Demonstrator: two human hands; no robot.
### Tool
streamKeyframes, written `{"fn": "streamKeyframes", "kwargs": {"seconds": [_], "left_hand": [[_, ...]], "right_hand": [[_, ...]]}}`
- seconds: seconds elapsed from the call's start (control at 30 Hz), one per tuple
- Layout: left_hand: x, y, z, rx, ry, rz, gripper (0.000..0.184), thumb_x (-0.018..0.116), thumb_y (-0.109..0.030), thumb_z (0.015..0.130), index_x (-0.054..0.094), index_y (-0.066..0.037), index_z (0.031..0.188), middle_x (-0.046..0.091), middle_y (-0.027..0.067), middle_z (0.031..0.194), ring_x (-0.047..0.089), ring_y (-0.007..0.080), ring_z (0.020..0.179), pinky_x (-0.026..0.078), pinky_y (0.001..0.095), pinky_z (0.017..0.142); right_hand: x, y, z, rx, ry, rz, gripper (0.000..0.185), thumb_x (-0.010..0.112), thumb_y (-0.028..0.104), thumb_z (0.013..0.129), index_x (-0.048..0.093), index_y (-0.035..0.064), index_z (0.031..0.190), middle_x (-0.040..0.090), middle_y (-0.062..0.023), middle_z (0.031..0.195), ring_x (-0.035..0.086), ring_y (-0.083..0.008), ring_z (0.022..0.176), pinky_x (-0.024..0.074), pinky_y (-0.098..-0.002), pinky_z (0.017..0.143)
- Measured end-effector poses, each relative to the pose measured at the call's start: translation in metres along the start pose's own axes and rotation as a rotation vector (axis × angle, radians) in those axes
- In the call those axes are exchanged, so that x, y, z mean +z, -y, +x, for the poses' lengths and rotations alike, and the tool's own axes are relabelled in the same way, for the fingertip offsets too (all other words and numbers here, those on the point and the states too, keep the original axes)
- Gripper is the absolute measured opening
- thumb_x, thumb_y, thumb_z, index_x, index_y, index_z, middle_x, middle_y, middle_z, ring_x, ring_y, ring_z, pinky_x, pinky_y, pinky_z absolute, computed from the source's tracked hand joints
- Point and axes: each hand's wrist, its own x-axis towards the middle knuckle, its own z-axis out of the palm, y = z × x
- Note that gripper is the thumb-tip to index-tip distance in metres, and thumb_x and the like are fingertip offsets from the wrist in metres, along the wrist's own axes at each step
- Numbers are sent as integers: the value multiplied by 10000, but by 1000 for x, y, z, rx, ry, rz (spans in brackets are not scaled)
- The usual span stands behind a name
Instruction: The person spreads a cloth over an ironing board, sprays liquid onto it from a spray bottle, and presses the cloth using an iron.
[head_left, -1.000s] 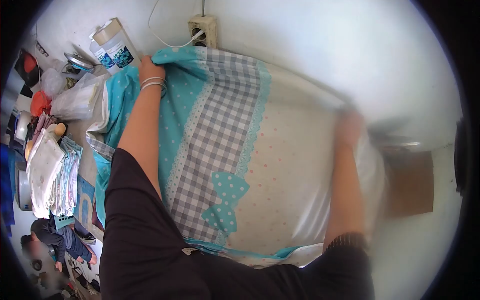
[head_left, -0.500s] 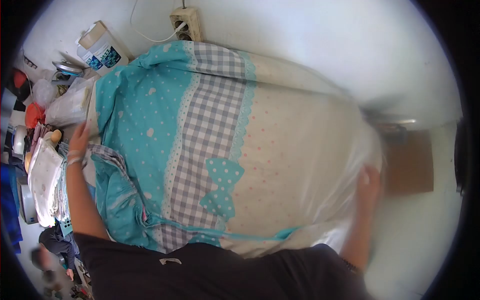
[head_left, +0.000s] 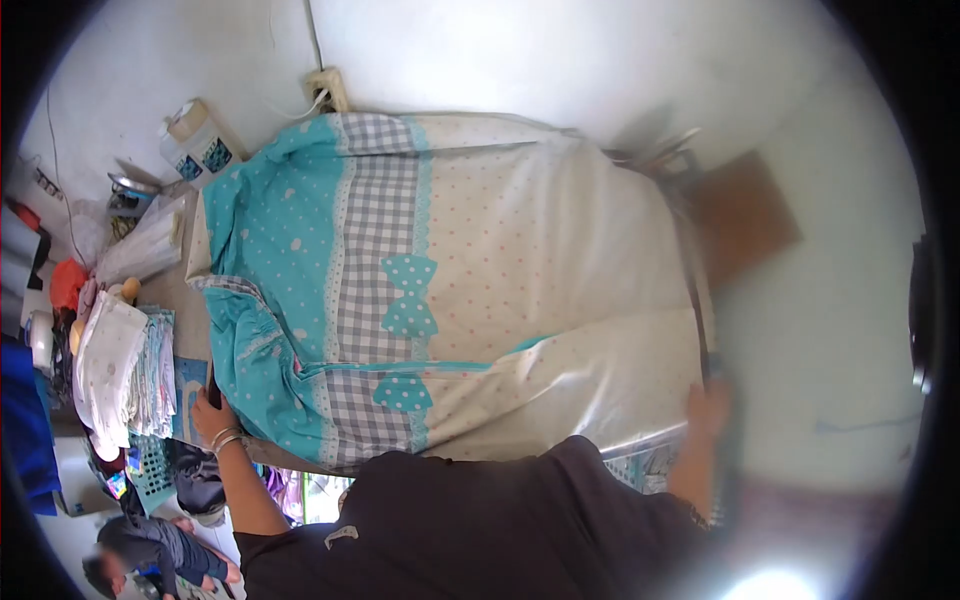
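A large piece of printed bedding (head_left: pixel 505 230) lies spread over the table, with turquoise, grey gingham and cream dotted bands and bow shapes. Shiny clear plastic seems to cover its cream side. A loose turquoise fold (head_left: pixel 245 325) bunches at its left. My left hand (head_left: pixel 210 418) is at the table's near left corner, fingers curled at the edge beside the cloth. At the near right corner is my right hand (head_left: pixel 708 408), against the end of the plastic-covered side; motion blur hides its fingers.
Stacked folded cloths (head_left: pixel 120 350) stand on the left, with clear plastic packets (head_left: pixel 145 245) behind them. White jugs (head_left: pixel 197 145) and a wall socket (head_left: pixel 326 90) are at the back. A brown board (head_left: pixel 745 215) is on the right. Another person (head_left: pixel 160 550) sits at lower left.
Both hands have come down nearer my body, to the near corners. My view has shifted, and the bedding's near part now lies flatter and shows more fully.
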Motion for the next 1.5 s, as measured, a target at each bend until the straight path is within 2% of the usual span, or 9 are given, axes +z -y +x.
{"fn": "streamKeyframes", "kwargs": {"seconds": [0.07, 0.27, 0.33, 0.4, 0.47, 0.5, 0.6, 0.83, 1.5], "left_hand": [[-47, -74, -18, -78, -124, 343, 379, 574, -310, 798, 553, -55, 1077, 583, 134, 1027, 518, 314, 984, 406, 383, 854], [11, -11, 16, -336, 385, -177, 386, 487, -357, 819, 588, -28, 995, 582, 237, 997, 542, 354, 977, 394, 415, 855], [38, 15, 30, 35, 504, -79, 538, 427, -455, 819, 565, 30, 1007, 586, 246, 976, 535, 377, 979, 389, 418, 863], [36, 11, 32, -289, 552, -288, 591, 377, -481, 820, 558, 36, 1042, 569, 258, 1028, 519, 391, 1009, 381, 408, 881], [32, 9, 32, 146, 578, -150, 581, 395, -451, 816, 552, 48, 1069, 560, 267, 1054, 530, 370, 1015, 387, 397, 879], [25, -2, 28, -214, 565, -411, 545, 426, -406, 803, 553, 49, 1075, 566, 261, 1051, 550, 363, 985, 404, 401, 857], [-26, -46, 10, -282, 634, -406, 512, 476, -376, 777, 562, 35, 1069, 583, 244, 1028, 572, 356, 940, 421, 402, 820], [-10, 0, -24, -359, 46, -282, 418, 550, -315, 694, 602, -13, 978, 608, 233, 925, 581, 372, 895, 430, 414, 782], [10, 19, -32, -378, 326, -158, 321, 574, -271, 703, 609, -75, 954, 596, 219, 998, 560, 386, 943, 437, 433, 807]], "right_hand": [[19, -7, -3, 86, 48, 32, 384, 614, 339, 742, 595, 45, 988, 596, -158, 926, 546, -327, 937, 425, -422, 809], [11, -21, 7, 321, 319, 147, 439, 593, 401, 720, 586, 44, 976, 617, -176, 924, 574, -335, 906, 438, -435, 788], [16, -32, 6, 297, 355, 132, 448, 596, 404, 713, 583, 40, 974, 621, -178, 927, 579, -331, 910, 440, -434, 788], [19, -36, 8, 237, 346, 138, 438, 574, 421, 728, 588, 55, 967, 620, -165, 956, 576, -336, 927, 443, -432, 786], [-9, -12, -2, 264, 283, 109, 423, 563, 424, 739, 594, 68, 965, 620, -161, 956, 578, -342, 918, 447, -434, 778], [-18, -4, -6, 296, 228, 73, 410, 552, 426, 749, 599, 80, 964, 619, -157, 956, 579, -348, 909, 450, -436, 770], [-2, -9, -5, 233, 198, -38, 375, 522, 412, 781, 607, 85, 945, 612, -165, 956, 577, -357, 887, 456, -438, 753], [8, -29, 7, 69, 155, 128, 330, 495, 355, 822, 602, 53, 901, 607, -176, 905, 570, -364, 848, 450, -438, 703], [56, -88, 37, 67, 404, -4, 306, 508, 330, 799, 592, 41, 854, 611, -163, 885, 576, -350, 874, 450, -444, 727]]}}
